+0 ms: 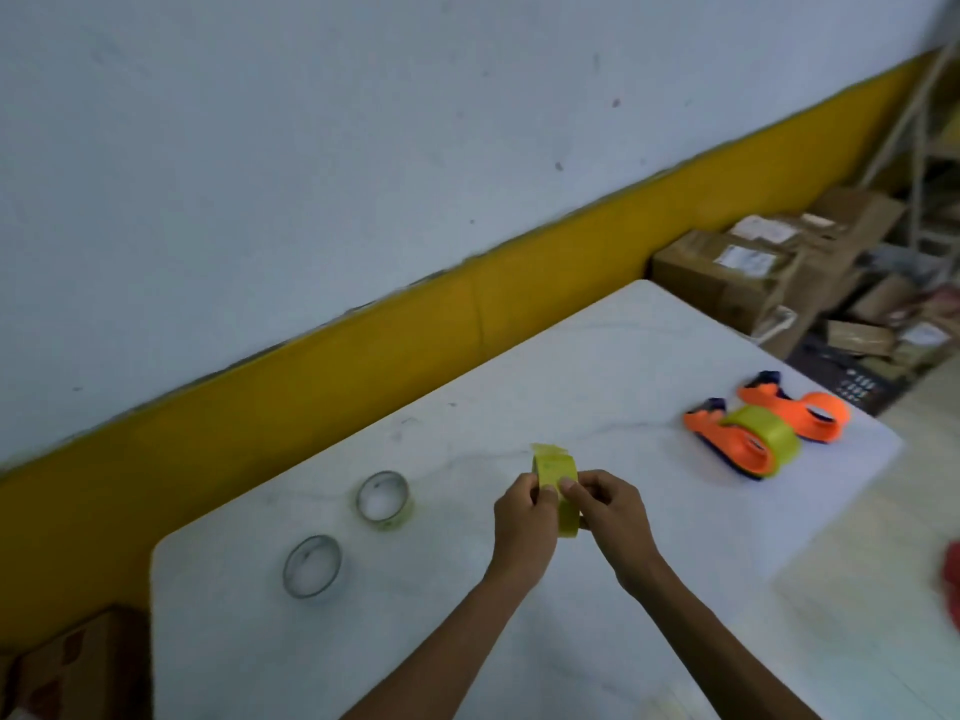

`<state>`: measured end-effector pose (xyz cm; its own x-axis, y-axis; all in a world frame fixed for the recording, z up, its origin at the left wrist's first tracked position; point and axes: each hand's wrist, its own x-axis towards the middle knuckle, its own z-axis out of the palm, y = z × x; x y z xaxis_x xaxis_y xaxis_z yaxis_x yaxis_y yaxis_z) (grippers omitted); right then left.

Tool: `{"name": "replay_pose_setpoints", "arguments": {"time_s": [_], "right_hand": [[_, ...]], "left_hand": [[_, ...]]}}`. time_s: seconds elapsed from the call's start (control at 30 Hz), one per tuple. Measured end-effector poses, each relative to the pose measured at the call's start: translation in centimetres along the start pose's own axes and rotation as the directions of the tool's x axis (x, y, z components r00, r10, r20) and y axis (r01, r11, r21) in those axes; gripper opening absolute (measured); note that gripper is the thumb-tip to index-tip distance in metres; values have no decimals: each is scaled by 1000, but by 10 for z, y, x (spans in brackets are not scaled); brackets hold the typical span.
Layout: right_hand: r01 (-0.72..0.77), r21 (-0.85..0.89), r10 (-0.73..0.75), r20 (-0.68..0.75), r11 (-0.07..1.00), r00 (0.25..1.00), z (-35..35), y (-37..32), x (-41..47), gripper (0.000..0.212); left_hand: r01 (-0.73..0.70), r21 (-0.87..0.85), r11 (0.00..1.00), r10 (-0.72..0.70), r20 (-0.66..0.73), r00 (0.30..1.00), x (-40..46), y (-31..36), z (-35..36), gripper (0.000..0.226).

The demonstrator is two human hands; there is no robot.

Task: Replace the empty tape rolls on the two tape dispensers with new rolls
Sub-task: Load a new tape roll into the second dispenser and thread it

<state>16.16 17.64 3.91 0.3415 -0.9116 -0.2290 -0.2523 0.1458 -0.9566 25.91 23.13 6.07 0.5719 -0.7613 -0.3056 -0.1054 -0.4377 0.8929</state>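
I hold a new yellow-green tape roll (554, 472) upright above the white table (597, 366). My left hand (522, 519) grips its left side and my right hand (610, 514) pinches its right side. A short loose tape end sticks up at the roll's top. Two orange tape dispensers lie at the right of the table. The nearer dispenser (724, 444) carries a yellow-green roll (763, 441). The farther dispenser (802, 413) shows a bare orange wheel. Two empty clear tape cores (383, 499) (311, 566) lie flat at the left.
A white wall with a yellow lower band runs behind the table. Cardboard boxes (727, 275) are piled on the floor beyond the table's far right corner, beside a metal rack. Another brown box (78, 667) sits at the lower left.
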Motion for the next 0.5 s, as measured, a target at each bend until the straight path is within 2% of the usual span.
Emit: {"name": "replay_pose_setpoints", "arguments": {"time_s": [0.5], "right_hand": [[3, 35, 4, -191, 999, 982, -259, 33, 31, 22]], "left_hand": [[-96, 78, 992, 82, 160, 984, -27, 99, 239, 21]]}}
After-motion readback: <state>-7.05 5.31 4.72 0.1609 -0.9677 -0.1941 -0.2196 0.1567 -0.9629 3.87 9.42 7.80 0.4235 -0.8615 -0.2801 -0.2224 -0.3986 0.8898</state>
